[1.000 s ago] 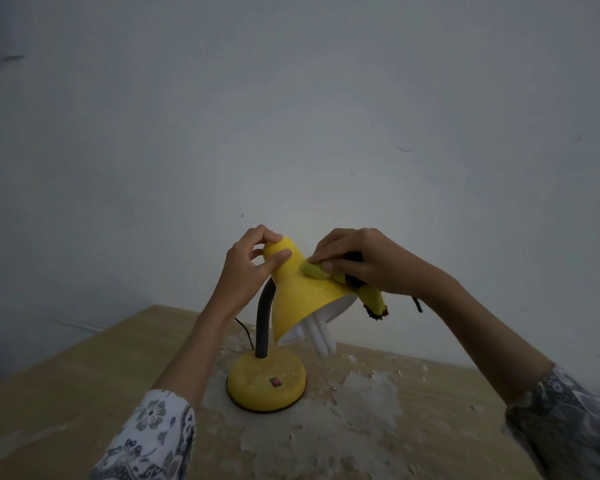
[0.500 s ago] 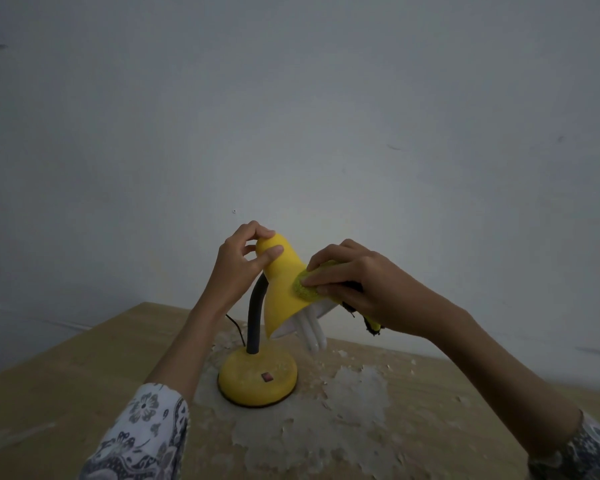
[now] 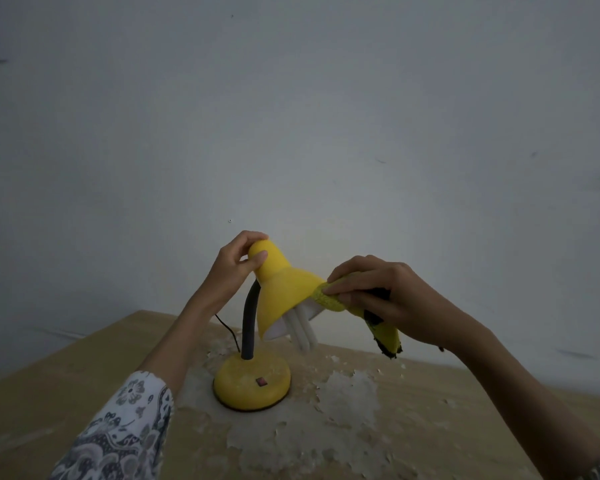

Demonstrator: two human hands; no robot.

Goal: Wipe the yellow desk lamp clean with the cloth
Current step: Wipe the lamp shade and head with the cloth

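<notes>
From the head view, your left hand grips the crown of the yellow desk lamp, which stands on the counter. Your right hand pinches the cloth over the shade's far rim. You're mid-wipe on the shade, I'd say; next, work round the rim, then the neck and dusty base, steadying the lamp.

The scene is dim and bluish-grey, with a faint glow on the wall behind the lamp. Edges bow from wide-angle distortion; detail is soft.
</notes>
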